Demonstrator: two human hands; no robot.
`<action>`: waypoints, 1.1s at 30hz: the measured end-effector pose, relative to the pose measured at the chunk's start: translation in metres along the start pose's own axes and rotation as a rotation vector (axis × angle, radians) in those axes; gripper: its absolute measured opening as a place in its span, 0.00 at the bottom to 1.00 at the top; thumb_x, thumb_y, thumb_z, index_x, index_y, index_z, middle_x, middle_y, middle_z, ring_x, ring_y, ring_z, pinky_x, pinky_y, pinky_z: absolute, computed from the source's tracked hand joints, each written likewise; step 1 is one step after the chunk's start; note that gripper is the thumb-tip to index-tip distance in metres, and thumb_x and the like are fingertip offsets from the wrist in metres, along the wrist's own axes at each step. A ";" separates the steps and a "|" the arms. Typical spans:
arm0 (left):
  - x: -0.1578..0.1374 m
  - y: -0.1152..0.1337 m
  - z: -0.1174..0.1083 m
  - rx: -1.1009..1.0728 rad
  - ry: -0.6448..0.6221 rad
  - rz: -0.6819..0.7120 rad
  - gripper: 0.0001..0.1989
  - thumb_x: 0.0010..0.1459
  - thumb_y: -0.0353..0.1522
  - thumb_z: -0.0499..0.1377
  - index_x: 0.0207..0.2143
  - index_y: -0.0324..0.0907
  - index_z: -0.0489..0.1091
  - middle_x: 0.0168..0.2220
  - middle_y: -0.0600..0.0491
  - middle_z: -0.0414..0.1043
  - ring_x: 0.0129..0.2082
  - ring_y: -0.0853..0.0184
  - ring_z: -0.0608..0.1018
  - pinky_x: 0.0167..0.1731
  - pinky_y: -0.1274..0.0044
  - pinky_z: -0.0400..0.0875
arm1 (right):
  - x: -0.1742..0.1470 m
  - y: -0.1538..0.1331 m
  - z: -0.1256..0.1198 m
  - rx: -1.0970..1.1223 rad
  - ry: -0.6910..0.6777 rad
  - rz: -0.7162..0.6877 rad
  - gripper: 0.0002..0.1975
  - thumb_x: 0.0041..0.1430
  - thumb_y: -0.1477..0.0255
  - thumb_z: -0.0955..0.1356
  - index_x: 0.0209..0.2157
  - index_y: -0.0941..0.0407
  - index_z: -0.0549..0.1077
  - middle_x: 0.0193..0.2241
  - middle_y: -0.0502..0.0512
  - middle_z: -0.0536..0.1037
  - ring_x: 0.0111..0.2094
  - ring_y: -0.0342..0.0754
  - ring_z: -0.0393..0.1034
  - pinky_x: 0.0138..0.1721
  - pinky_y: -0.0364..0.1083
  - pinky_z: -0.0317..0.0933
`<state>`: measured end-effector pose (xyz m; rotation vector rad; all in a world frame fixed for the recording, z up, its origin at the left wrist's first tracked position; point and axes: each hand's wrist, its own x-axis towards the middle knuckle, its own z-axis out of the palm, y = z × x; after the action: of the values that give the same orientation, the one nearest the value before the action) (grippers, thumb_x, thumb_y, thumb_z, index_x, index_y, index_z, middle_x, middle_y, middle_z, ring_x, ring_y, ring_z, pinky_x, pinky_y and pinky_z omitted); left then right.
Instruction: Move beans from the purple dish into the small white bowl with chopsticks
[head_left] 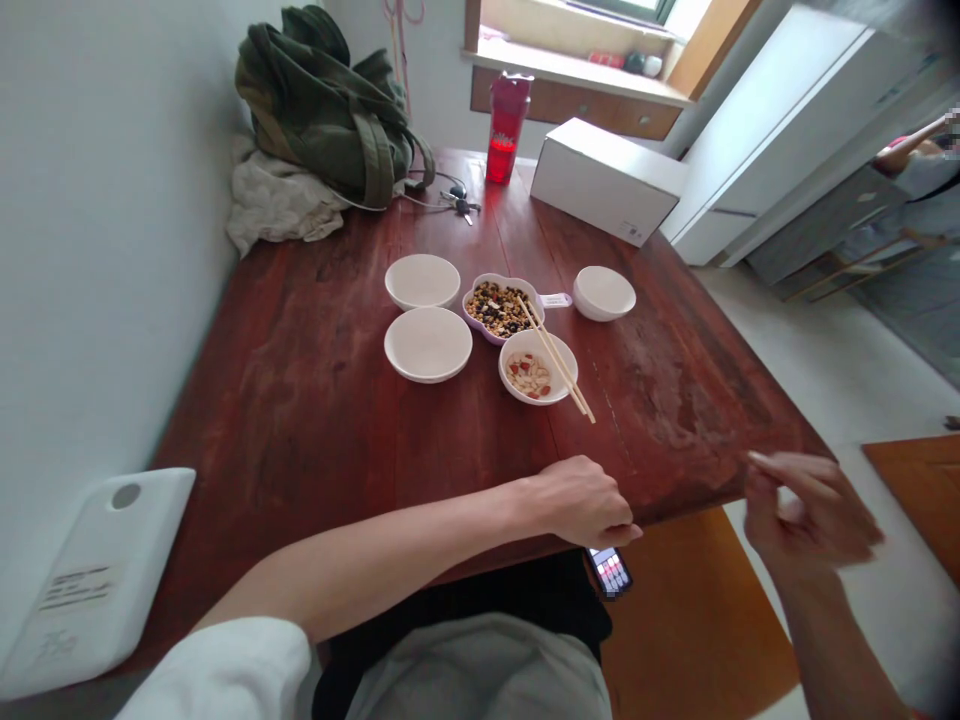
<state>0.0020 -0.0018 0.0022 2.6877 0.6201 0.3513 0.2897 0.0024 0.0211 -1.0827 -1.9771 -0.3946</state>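
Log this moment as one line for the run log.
left hand: holds phone at table edge | right hand: raised off table, blurred | chopsticks: across nut bowl

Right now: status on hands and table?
Left hand resting on table edge, over phone. Right hand raised off table, blurred, empty. Chopsticks lie across two bowls, untouched.

Under the left hand [581, 503] lies a table [315, 400] of reddish wood, its finish worn and scuffed, with a dull sheen. Ahead of both hands stand smooth, glossy white bowls [427, 343], ceramic by their look, and pale wooden chopsticks [556, 360]. Farther off sit a matt white cardboard box [606, 178], a translucent red plastic bottle [507, 128] and a creased olive cloth bag [326, 105].
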 end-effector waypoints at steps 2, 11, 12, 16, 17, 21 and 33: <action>0.000 0.001 0.000 0.005 -0.012 -0.003 0.21 0.69 0.42 0.53 0.28 0.45 0.79 0.28 0.51 0.81 0.27 0.61 0.82 0.18 0.73 0.55 | 0.048 -0.008 0.038 -0.005 -0.129 -0.284 0.29 0.54 0.68 0.76 0.58 0.47 0.72 0.45 0.58 0.81 0.47 0.58 0.77 0.48 0.55 0.71; 0.000 0.003 0.008 0.044 -0.004 0.001 0.21 0.70 0.42 0.53 0.30 0.45 0.79 0.28 0.52 0.81 0.30 0.60 0.83 0.21 0.74 0.65 | 0.117 -0.043 0.167 0.090 -0.429 -0.601 0.38 0.58 0.54 0.73 0.67 0.47 0.64 0.68 0.60 0.65 0.71 0.66 0.51 0.69 0.69 0.40; 0.000 0.003 0.009 0.046 0.010 0.004 0.20 0.70 0.43 0.54 0.30 0.45 0.79 0.28 0.52 0.81 0.30 0.60 0.83 0.21 0.73 0.66 | 0.116 -0.043 0.172 0.106 -0.416 -0.616 0.37 0.58 0.53 0.73 0.67 0.47 0.65 0.66 0.60 0.67 0.70 0.66 0.53 0.69 0.69 0.40; 0.000 0.002 0.010 0.035 -0.012 0.010 0.20 0.70 0.43 0.54 0.29 0.46 0.78 0.27 0.53 0.80 0.29 0.60 0.83 0.20 0.73 0.68 | 0.113 -0.043 0.185 0.201 -0.257 -0.656 0.30 0.64 0.49 0.67 0.61 0.48 0.72 0.50 0.61 0.79 0.55 0.60 0.70 0.63 0.63 0.54; 0.001 0.002 0.010 0.028 -0.036 0.005 0.21 0.70 0.44 0.53 0.29 0.46 0.78 0.27 0.53 0.80 0.29 0.59 0.83 0.20 0.72 0.68 | 0.112 -0.043 0.187 0.257 -0.213 -0.647 0.27 0.66 0.50 0.65 0.59 0.50 0.74 0.43 0.60 0.81 0.49 0.57 0.73 0.57 0.60 0.61; 0.005 0.001 0.010 -0.011 -0.162 -0.038 0.22 0.70 0.46 0.51 0.30 0.48 0.78 0.29 0.54 0.81 0.30 0.58 0.84 0.19 0.72 0.68 | 0.124 -0.049 0.193 0.562 -0.106 -0.436 0.23 0.73 0.57 0.59 0.44 0.55 0.81 0.27 0.56 0.78 0.29 0.49 0.71 0.34 0.50 0.65; 0.002 -0.002 0.015 -0.099 -0.065 -0.046 0.19 0.67 0.46 0.55 0.29 0.47 0.77 0.26 0.55 0.80 0.27 0.60 0.83 0.16 0.74 0.61 | 0.151 -0.064 0.231 0.763 0.116 0.521 0.26 0.69 0.53 0.63 0.24 0.56 0.77 0.17 0.50 0.73 0.21 0.45 0.68 0.28 0.45 0.62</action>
<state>0.0070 -0.0032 -0.0117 2.5753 0.6273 0.2743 0.0756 0.1874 0.0060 -0.9721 -1.4516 0.5286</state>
